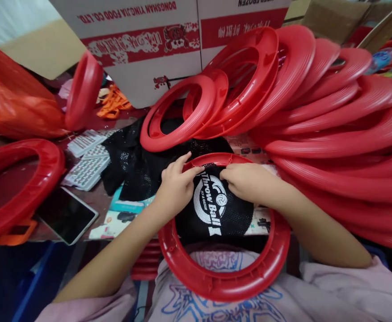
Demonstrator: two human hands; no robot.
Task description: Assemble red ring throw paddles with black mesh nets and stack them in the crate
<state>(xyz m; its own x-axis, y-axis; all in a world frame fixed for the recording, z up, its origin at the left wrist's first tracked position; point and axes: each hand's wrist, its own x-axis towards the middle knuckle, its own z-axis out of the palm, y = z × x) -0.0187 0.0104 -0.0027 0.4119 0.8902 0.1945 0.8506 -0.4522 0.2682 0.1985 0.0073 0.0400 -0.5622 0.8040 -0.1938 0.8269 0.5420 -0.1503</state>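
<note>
A red plastic ring [224, 286] rests tilted against my lap and the table edge, its hollow ribbed side facing me. Across its opening lies a round black mesh cloth [239, 219] with white "Throw Ball" print. My left hand [177, 183] grips the cloth's far edge at the ring's upper left, thumb and forefinger along the rim. With curled fingers, my right hand [246, 181] pinches the same edge a little to the right. The fingertips of the right hand are partly hidden. More black mesh cloth [138, 156] lies bunched beyond my left hand.
Many red rings [343, 143] are heaped at right and back, before a white carton [138, 44]. On the left are another red ring [44, 179], a tablet-like device [67, 215], grey plastic trays of small parts [88, 167], orange pieces [113, 102] and an orange bag [14, 94].
</note>
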